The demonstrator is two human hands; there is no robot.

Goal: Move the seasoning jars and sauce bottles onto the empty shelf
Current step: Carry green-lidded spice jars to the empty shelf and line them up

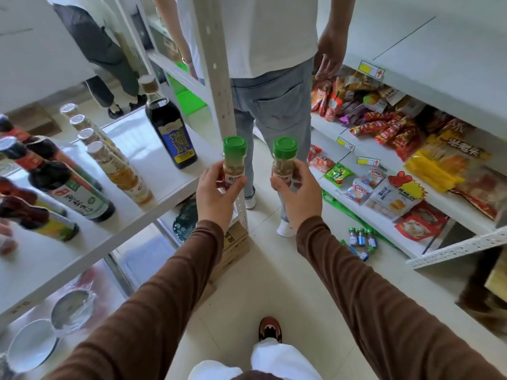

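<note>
Held upright in mid-aisle right of the shelf (153, 171), each green-capped jar (233, 160) (284, 161), small, probably light and rigid, is pinched mid-label by left hand (216, 193) and right hand (299, 192).

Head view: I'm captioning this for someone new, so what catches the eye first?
Two green-capped seasoning jars stand out at centre, one gripped in the left hand, one in the right hand. On the left, a white shelf carries dark sauce bottles; on the right, bright snack packets crowd another shelf.
</note>
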